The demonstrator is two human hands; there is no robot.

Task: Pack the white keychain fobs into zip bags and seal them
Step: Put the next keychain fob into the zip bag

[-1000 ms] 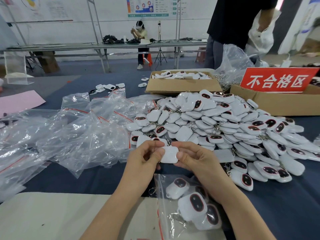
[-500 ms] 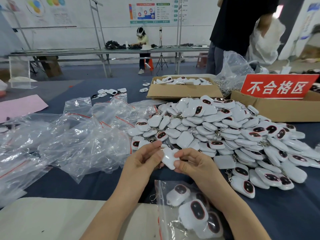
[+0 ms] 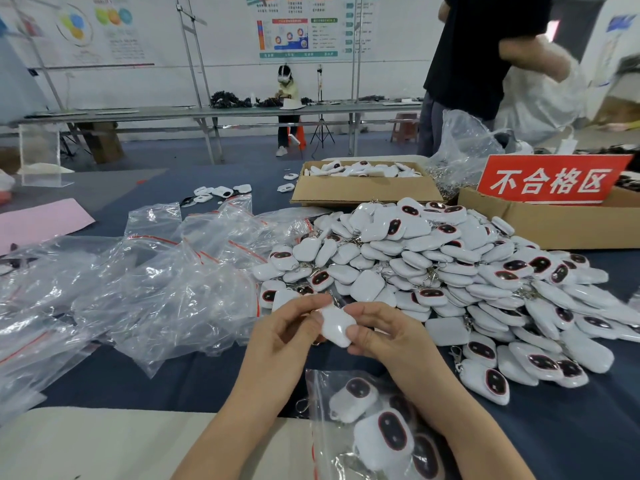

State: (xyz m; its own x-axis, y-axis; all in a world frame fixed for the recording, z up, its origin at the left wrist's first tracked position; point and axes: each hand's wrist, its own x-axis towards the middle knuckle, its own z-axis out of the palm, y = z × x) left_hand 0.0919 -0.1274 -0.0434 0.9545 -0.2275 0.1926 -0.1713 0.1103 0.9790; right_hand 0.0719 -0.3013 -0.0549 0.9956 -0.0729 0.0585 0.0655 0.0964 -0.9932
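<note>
One white keychain fob [image 3: 336, 325] is pinched between my left hand [image 3: 287, 336] and my right hand [image 3: 381, 332], its plain back facing me, tilted, above the dark blue table. A large heap of white fobs [image 3: 450, 271] with dark oval faces lies just beyond and to the right. Under my right forearm lies a clear zip bag [image 3: 367, 431] holding several fobs. A pile of empty clear zip bags [image 3: 149, 282] with red seal lines covers the left of the table.
Behind the heap stand a cardboard box of fobs [image 3: 363, 192] and another cardboard box [image 3: 554, 223] with a red sign [image 3: 550, 180]. A person in black [image 3: 485, 57] handles a plastic bag at the far right. Pink paper [image 3: 41, 223] lies at the left.
Both hands have turned the fob from flat to tilted and drawn it slightly nearer. The view has dipped a little.
</note>
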